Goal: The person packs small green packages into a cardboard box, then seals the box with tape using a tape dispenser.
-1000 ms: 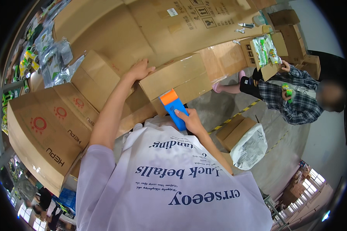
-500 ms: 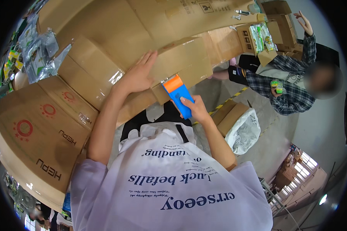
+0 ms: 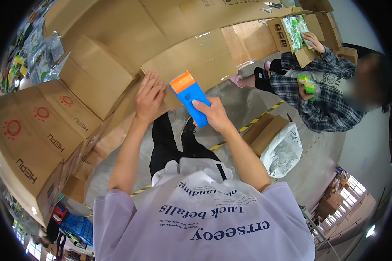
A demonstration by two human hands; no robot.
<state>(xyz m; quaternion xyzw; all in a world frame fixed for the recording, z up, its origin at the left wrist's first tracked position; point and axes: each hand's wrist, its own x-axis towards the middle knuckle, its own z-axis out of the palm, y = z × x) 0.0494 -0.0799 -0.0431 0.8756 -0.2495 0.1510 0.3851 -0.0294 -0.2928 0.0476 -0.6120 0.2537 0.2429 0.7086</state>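
In my right hand is a blue tape dispenser with an orange end, the thumb lying across its body. The orange end hangs by the near edge of a brown cardboard carton on the work surface; I cannot tell whether they touch. My left hand is open, fingers stretched out, close to that carton's left corner. Whether its fingertips touch the cardboard is unclear. Left of this hand sits another closed brown carton.
Large printed cartons stand at my left, near clear plastic bags. On the right, a person in a plaid shirt reaches into an open carton of green packets. A box with a white plastic bag stands on the floor.
My left hand has come off the carton top and moved left and nearer. The dispenser has shifted slightly left. The other person's raised hand has come down to the packets.
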